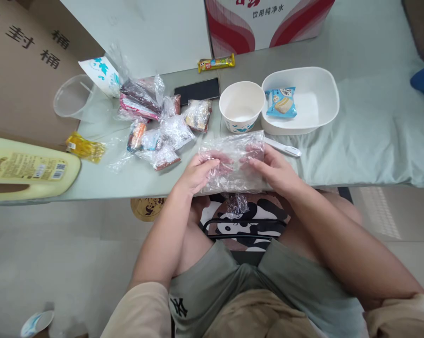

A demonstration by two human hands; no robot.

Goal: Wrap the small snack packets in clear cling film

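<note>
Between my two hands, at the table's front edge, is a crinkled clear plastic bag (pixel 233 164). My left hand (pixel 203 171) grips its left side, the thumb on top and the other fingers seen through the film. At the right side, my right hand (pixel 270 164) pinches the plastic in the same way. Just beyond the bag stand a white paper bowl (pixel 242 104) and a white rectangular tub (pixel 319 101) with a blue snack packet (pixel 281 102) inside. A white-handled utensil (pixel 285 148), partly covered, lies close to my right hand.
Several wrapped snacks (pixel 176 131) are heaped at the left, near a black phone (pixel 197 90) and a yellow snack packet (pixel 216 63). A clear plastic cup (pixel 73 96), a yellow wrapper (pixel 87 147) and a pale yellow jug (pixel 32 169) are further left. Boxes (pixel 264 28) stand behind.
</note>
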